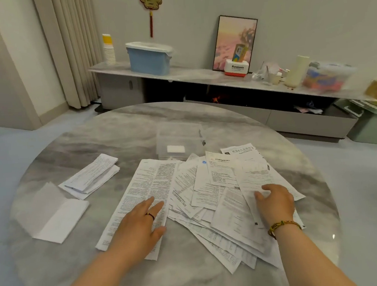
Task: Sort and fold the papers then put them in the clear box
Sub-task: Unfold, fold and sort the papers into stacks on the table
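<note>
Looking down, I see the round table [137,124] carrying a loose pile of papers [208,186], with the clear box [179,139] just behind it and folded stacks [91,176] to the left. My left hand [139,224] lies flat, fingers straight, pressing a long sheet [145,183]. My right hand [276,201] rests curled on the pile's right side; whether it pinches a sheet I cannot tell.

Single view, head-worn, wide-angle. Faces forward and down over the table [120,134] from its near edge, at close range. Left hand [137,224] and right hand [276,201] enter from the bottom; low shelf [191,72] and wall [307,11] span the top.
</note>
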{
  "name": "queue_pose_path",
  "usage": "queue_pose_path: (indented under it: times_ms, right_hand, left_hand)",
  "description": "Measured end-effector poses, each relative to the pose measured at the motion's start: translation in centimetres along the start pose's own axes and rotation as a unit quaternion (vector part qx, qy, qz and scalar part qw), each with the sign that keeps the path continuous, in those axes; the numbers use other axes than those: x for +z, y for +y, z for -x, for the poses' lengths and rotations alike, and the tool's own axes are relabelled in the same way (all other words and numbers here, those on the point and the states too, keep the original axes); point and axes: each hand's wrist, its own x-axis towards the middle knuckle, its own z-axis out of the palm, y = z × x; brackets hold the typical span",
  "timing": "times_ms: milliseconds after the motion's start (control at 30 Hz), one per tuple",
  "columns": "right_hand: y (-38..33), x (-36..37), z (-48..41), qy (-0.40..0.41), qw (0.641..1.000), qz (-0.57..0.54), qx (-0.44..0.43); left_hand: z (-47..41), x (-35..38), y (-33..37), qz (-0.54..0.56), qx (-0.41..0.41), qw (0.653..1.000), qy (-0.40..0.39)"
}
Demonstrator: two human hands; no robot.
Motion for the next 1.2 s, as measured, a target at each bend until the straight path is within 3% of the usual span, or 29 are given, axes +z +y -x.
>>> queue_pose_path:
  times_ms: [167,367,767,900,1067,1200]
  right_hand:
    - [2.6,-1.0,-2.0,-0.023,0.996,0.016,0.082]
    - [2.7,-1.3,-2.4,-0.043,0.993,0.034,0.104]
    - [2.7,-1.5,-2.4,-0.038,0.974,-0.154,0.159]
    - [1.7,-2.1,-2.4,-0.049,0.969,-0.208,0.127]
    - [-0.4,-2.9,-1.3,-0.056,0.968,-0.239,0.049]
    - [-2.8,-3.8,1.1,-0.136,0.925,-0.354,-0.001]
  left_hand:
    - [-0.7,1.2,0.3,-0.066,-0.015,0.995,-0.068]
    - [-1.0,1.3,0.7,-0.081,-0.030,0.994,-0.068]
    - [-0.7,1.1,1.4,-0.061,-0.032,0.996,-0.064]
    - [-0.8,0.7,1.6,-0.027,-0.037,0.998,-0.052]
    - [-0.6,-0.9,2.0,0.075,-0.027,0.997,0.020]
    - [0.5,-2.3,3.0,0.246,-0.038,0.966,0.062]
